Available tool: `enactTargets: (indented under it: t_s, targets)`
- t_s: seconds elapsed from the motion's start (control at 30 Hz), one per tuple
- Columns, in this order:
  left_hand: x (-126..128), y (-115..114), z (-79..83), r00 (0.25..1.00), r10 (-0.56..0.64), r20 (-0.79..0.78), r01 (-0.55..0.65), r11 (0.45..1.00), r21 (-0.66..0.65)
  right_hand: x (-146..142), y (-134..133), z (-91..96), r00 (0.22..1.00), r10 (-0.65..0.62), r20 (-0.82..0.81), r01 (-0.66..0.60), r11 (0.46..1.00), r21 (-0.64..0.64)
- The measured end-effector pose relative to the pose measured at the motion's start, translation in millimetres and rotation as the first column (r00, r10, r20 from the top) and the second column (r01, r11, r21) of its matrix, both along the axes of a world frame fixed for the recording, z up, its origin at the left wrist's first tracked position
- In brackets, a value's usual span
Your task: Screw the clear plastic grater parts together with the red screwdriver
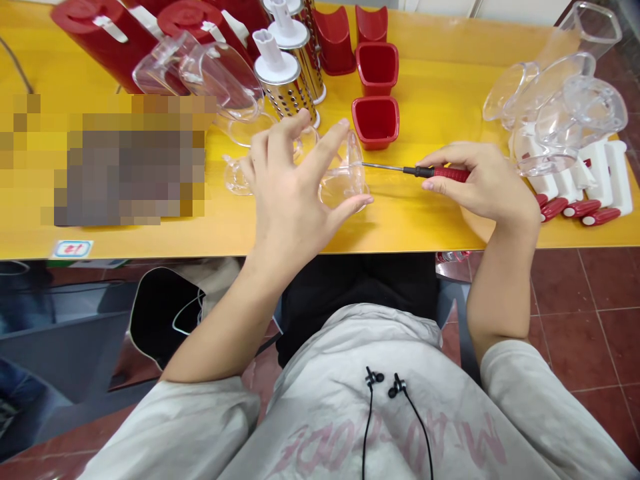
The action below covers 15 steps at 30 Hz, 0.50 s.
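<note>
Left hand [295, 190]: grip loose around clear plastic funnel housing [346, 179].
Right hand [483, 183]: grip clamped on red-handled steel screwdriver [443, 173].
Risk: tip may skid off the loosely held housing.

On the bench [430, 227] I count one screwdriver [440, 173] and one clear hopper [345, 180] nearest me. Red cups [376, 121]: four. Metal grater drums [285, 93]: three, the hindmost cut off by the frame's edge. Red housings [100, 33]: two for certain. Spare hoppers [220, 73] beside those: two. White handles [617, 173] with red ends: four, I think. The clear pile [570, 113] on my right is too tangled to count. Earbuds [375, 378] on my shirt: two.
</note>
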<state>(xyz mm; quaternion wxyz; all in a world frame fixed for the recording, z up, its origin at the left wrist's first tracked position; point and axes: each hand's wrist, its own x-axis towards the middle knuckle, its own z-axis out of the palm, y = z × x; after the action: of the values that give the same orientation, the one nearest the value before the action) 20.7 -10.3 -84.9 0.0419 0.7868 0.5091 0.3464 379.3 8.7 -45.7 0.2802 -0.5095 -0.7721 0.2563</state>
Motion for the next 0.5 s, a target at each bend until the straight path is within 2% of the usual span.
enactTargets:
  t_s: [0.17,0.37,0.5]
  targets:
    - [0.3,-0.7,1.3,1.000,0.006,-0.015,-0.006,1.000,0.009,-1.8,0.7,-0.2,1.000,-0.006,-0.027,0.006,1.000,0.028]
    - [0.7,-0.6,1.6,1.000,0.008,-0.003,-0.008,1.000,-0.004,-6.8,1.2,-0.6,0.995,-0.085,-0.050,0.088,0.995,0.051]
    - [2.1,-1.3,4.1,1.000,0.011,-0.006,-0.011,0.998,-0.059,-7.3,1.3,-1.0,0.990,-0.120,-0.072,0.127,0.987,0.098]
